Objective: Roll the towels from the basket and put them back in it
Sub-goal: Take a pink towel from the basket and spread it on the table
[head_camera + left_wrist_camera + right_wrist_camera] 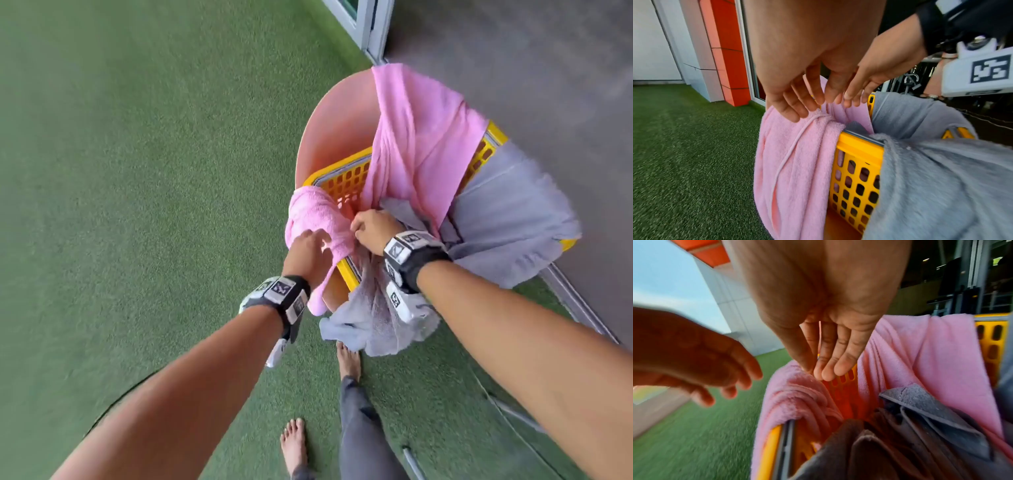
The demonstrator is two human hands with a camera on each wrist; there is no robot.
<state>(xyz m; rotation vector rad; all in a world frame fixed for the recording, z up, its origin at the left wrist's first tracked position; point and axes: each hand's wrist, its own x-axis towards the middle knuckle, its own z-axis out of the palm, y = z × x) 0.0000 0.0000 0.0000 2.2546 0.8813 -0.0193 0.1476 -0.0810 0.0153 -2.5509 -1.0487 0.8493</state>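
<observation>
Head view shows your two hands above the near left corner of the yellow basket [346, 178], which stands on a pink chair [334, 116] over the green artificial grass [137, 171]. A pink towel [414, 137] hangs over the far rim and the chair back, and its other part is bunched over the near left corner of the basket. A grey towel [507, 219] spills over the right rim, and another grey towel [373, 322] hangs down over the near side.

Your left hand [306, 250] is over the bunched pink cloth. In the left wrist view its fingers [791, 112] are nearly straight and a little apart; the tips touch the folded edge of the pink towel [797, 162] but do not close around it. Your right hand [371, 229] is just beside it, at the inside of the same corner. In the right wrist view its fingers [840, 360] are straight and pressed together, with the thumb brought against them right at the pink towel [797, 394]; I cannot tell if cloth is pinched between them. Your bare foot [347, 359] stands on the grass below the hanging grey towel.
</observation>
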